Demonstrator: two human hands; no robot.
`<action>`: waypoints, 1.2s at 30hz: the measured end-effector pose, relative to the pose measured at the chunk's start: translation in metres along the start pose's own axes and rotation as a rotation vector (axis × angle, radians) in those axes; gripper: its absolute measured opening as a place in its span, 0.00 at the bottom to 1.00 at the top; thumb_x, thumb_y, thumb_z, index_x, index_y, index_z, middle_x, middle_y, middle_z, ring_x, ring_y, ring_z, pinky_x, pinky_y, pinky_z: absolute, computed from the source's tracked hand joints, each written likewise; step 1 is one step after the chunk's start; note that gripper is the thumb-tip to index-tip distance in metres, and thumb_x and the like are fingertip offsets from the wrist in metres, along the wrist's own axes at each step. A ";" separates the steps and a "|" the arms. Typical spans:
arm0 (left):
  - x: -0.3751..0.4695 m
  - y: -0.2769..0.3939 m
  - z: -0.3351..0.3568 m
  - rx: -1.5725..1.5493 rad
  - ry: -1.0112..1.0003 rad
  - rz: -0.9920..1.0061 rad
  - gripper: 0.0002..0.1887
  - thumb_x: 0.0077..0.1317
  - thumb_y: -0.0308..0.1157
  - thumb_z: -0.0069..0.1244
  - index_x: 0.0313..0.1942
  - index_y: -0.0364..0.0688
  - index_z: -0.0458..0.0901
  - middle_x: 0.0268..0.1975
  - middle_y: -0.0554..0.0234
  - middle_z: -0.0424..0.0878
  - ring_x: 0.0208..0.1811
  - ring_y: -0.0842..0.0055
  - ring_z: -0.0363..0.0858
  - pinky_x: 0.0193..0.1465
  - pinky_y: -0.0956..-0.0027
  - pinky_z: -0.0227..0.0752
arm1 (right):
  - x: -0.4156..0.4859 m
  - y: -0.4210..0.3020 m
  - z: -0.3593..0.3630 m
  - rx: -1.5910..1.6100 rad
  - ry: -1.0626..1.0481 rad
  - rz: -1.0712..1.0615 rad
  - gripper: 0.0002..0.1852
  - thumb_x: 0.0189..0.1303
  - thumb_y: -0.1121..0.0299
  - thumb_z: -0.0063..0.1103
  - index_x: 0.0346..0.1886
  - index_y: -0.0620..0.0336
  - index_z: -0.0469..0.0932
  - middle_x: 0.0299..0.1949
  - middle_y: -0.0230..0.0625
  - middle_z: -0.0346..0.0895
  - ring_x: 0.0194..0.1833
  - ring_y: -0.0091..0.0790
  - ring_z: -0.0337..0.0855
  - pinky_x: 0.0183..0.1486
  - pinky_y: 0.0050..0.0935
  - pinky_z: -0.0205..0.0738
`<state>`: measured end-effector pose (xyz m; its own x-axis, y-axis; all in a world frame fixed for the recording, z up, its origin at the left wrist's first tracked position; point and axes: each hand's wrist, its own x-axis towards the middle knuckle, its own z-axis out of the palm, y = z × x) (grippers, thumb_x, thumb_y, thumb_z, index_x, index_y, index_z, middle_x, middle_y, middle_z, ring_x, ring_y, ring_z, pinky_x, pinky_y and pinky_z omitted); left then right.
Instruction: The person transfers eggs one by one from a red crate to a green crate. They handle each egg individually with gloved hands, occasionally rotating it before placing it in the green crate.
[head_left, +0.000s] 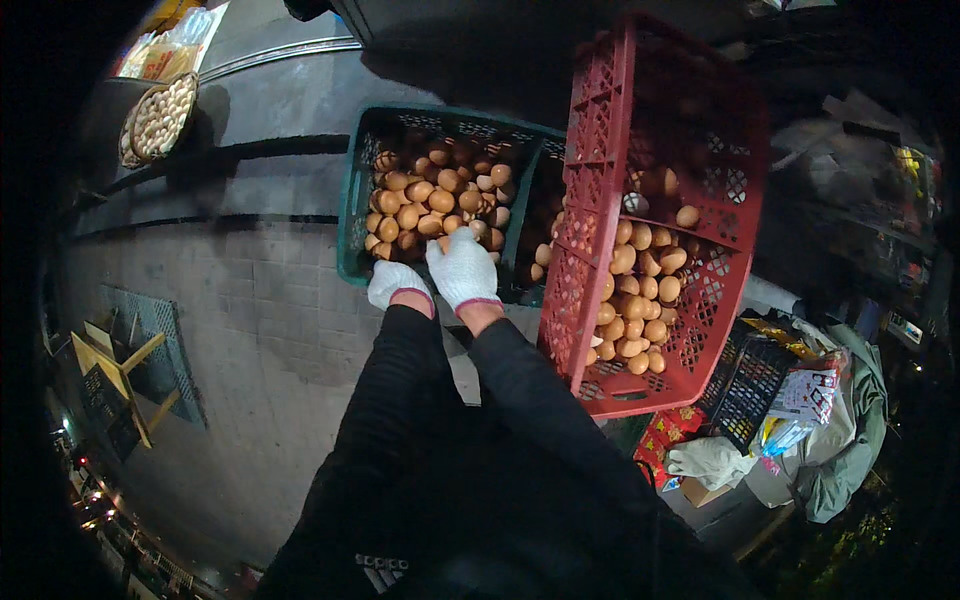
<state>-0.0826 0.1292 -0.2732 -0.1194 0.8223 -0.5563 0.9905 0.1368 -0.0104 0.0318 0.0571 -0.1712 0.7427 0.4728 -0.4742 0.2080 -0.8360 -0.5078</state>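
Observation:
My left hand (397, 284), in a white knit glove, is at the near edge of a green plastic crate (346, 217). Its fingers curl down out of sight. Beside it my right hand (463, 271), gloved the same way, reaches over the same edge onto the brown eggs (441, 200) heaped in the crate's left compartment. Something orange-brown shows at its fingertips; whether that is a held egg is unclear. A green divider (520, 204) separates this compartment from a darker one, where a few more eggs show. To the right, a red plastic crate (622, 150) contains brown eggs (634, 306) in its near compartment.
The red crate's tall side overlaps the green crate's right end. A basket of pale eggs (161, 120) stands far left. A wooden frame (120, 375) leans on the pavement. At right lie a black crate (752, 382), plastic bags (709, 461) and a green tarp (840, 480).

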 end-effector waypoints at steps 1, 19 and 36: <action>-0.001 0.001 0.000 -0.141 0.036 -0.055 0.15 0.84 0.36 0.54 0.59 0.39 0.94 0.55 0.43 0.99 0.54 0.52 1.00 0.54 0.53 0.93 | 0.008 -0.005 0.007 -0.032 -0.034 -0.052 0.23 0.74 0.53 0.73 0.56 0.65 0.83 0.45 0.63 0.92 0.48 0.68 0.96 0.53 0.62 0.91; 0.019 -0.015 0.014 0.234 0.044 0.119 0.15 0.81 0.42 0.57 0.53 0.44 0.97 0.52 0.53 0.98 0.54 0.54 0.97 0.53 0.52 0.88 | -0.012 -0.034 -0.059 -0.150 -0.158 -0.471 0.11 0.69 0.63 0.67 0.48 0.56 0.92 0.51 0.53 0.91 0.48 0.59 0.95 0.51 0.57 0.90; -0.017 0.013 -0.045 1.262 -0.166 0.665 0.23 0.87 0.49 0.47 0.69 0.55 0.95 0.73 0.67 0.93 0.75 0.66 0.90 0.69 0.55 0.80 | -0.017 0.139 -0.241 -0.004 0.441 -0.061 0.25 0.64 0.61 0.81 0.57 0.68 0.85 0.57 0.63 0.86 0.53 0.65 0.92 0.57 0.54 0.90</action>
<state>-0.0709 0.1420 -0.2267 0.3030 0.4533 -0.8383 0.2658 -0.8849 -0.3825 0.2012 -0.1347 -0.0606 0.9292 0.3581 -0.0913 0.2615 -0.8116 -0.5224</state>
